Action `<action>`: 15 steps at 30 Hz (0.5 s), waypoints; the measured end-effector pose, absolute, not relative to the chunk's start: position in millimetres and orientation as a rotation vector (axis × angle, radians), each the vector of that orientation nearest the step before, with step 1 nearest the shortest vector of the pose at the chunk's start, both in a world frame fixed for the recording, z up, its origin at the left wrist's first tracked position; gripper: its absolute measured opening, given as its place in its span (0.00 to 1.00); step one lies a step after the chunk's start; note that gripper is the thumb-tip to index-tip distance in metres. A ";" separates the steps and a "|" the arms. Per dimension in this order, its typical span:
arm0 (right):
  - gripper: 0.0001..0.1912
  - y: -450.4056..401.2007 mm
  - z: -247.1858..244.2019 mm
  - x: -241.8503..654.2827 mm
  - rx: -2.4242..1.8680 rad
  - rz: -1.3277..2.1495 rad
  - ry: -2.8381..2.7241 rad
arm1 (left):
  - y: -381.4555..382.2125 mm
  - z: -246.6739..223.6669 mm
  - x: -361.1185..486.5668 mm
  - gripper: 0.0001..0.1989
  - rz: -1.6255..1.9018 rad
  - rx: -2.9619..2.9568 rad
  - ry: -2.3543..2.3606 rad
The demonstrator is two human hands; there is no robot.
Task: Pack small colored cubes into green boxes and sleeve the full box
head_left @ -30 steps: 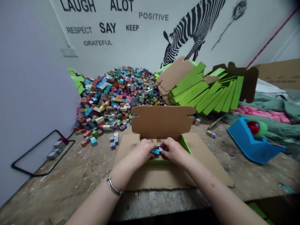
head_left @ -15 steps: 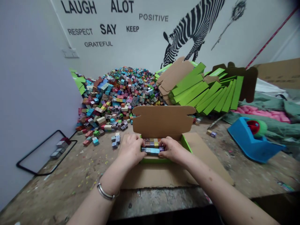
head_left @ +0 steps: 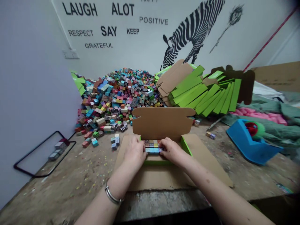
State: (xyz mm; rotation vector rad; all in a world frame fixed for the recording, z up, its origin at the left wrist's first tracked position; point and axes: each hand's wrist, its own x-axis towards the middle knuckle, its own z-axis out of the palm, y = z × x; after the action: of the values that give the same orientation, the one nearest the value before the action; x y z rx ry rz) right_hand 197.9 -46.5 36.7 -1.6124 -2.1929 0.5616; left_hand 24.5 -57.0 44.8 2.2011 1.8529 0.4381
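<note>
An open cardboard box [head_left: 163, 123] with green inner sides stands on a flat cardboard sheet [head_left: 206, 159], its lid raised at the back. Rows of small patterned blocks [head_left: 151, 143] lie inside it, and a light blue row [head_left: 152, 151] is at the front. My left hand [head_left: 135, 152] closes its fingers at the left end of the blue row. At the right end, my right hand [head_left: 172, 150] pinches the same row with bent fingers. The fingertips partly hide the end blocks.
Behind on the left rises a large heap of colourful blocks [head_left: 122, 93]. Green folded boxes [head_left: 201, 93] lean at the back right. A blue tape dispenser [head_left: 250, 143] is on the right, a black wire frame [head_left: 44, 153] on the left. Loose blocks [head_left: 114, 141] lie left of the box.
My left hand has shifted slightly right along the front row, covering its left end. My right hand has barely moved. The camera view has tilted a little.
</note>
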 end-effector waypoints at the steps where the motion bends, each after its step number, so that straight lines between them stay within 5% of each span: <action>1: 0.08 -45.9 35.6 198.2 -1.604 0.553 -2.193 | -56.6 43.6 23.2 0.05 0.456 2.203 1.832; 8: 0.11 -66.8 39.0 211.9 -1.452 0.581 -2.100 | -42.1 44.5 -39.2 0.13 0.648 2.173 1.955; 15: 0.09 -141.3 52.5 235.9 -1.336 0.497 -2.095 | -19.4 26.3 -103.8 0.36 0.442 2.046 2.191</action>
State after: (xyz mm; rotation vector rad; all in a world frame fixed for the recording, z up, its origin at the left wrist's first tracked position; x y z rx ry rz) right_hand 235.9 -141.3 52.5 -1.3359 -2.0950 0.4972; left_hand -103.8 -19.4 26.3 2.0459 2.1909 0.4421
